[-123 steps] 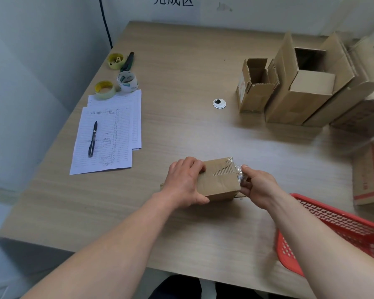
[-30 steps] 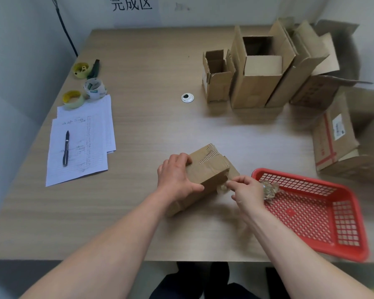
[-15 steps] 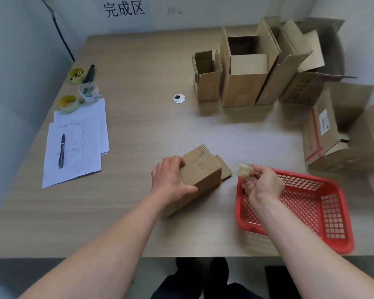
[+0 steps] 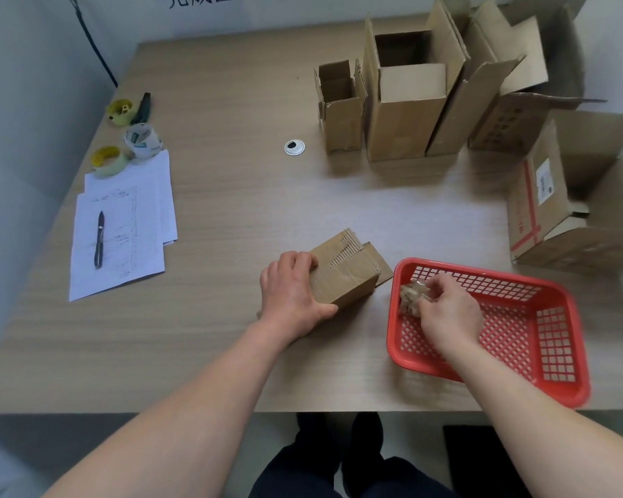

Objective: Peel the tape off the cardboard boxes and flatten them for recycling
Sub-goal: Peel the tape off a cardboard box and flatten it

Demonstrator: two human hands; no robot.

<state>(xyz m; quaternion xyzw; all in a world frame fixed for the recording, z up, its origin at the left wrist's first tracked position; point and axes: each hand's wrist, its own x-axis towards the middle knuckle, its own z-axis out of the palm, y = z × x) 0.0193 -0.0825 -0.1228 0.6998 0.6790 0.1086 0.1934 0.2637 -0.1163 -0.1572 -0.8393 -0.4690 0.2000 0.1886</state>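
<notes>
Left hand [image 4: 291, 292] grips the near-left end of the small cardboard box [image 4: 342, 273], fingers curled over its top, thumb along the near side; the box lies on the wooden table [image 4: 231, 195] with its long axis running from near-left to far-right, open flap end pointing toward the red basket [image 4: 554, 339]. Right hand [image 4: 450, 310] sits well apart from the box, over the basket's left end, fingertips pinching a crumpled wad of tape [image 4: 412, 294]. More opened cardboard boxes [image 4: 407, 113] stand upright at the table's far right.
</notes>
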